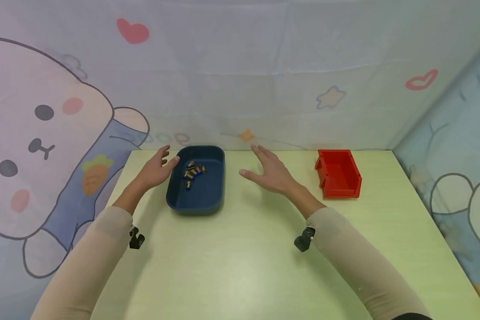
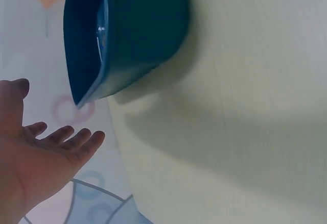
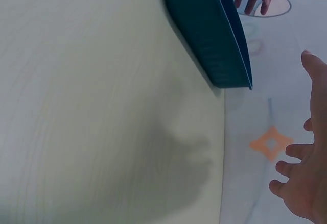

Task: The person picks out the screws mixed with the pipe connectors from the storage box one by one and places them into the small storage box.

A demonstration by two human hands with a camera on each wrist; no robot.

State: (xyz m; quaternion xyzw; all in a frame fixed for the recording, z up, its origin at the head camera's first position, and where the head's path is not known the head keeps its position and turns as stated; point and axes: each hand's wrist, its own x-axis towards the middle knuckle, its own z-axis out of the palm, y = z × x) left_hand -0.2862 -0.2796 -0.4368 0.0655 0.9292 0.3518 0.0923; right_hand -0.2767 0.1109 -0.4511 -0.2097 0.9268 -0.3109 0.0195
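Note:
A dark blue tray (image 1: 212, 191) stands on the table, left of its middle, with several small brass-coloured metal pieces (image 1: 193, 172) with blue parts lying inside. My left hand (image 1: 155, 171) is beside the tray's left edge, its thumb overlapping the rim in the head view. In the left wrist view the left hand (image 2: 46, 163) shows loosely spread fingers and holds nothing. To the right of the tray is my right hand (image 1: 273, 172), fingers extended and thumb pointing toward the tray. The right wrist view shows the right hand (image 3: 306, 168) apart from the tray, its palm bare.
A red open-front bin (image 1: 340, 175) stands at the back right of the pale table (image 1: 240, 266). Behind the table hangs a printed cloth (image 1: 232, 66), with another cloth at the right side. Each sleeve carries a small black wrist device (image 1: 304, 240).

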